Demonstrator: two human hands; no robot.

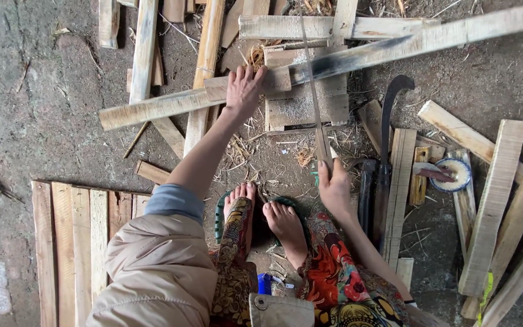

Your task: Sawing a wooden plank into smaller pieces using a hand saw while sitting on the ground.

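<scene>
Head view: long wooden slat [358, 53] lies across a wood block [301, 100] on the dirt floor [43, 91], left hand [243, 88] pressing it flat, fingers spread. Right hand [334, 188] grips a thin saw [315, 91] (blade upright across slat); curved machete [387, 139] just right.

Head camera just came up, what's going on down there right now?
A person sits over a dirt floor strewn with wood offcuts. The left hand presses down on a long plank laid across a small wooden block. The right hand grips the handle of a thin saw, whose blade crosses the plank. A curved machete lies beside the right hand, and a pallet lies on the left.
</scene>
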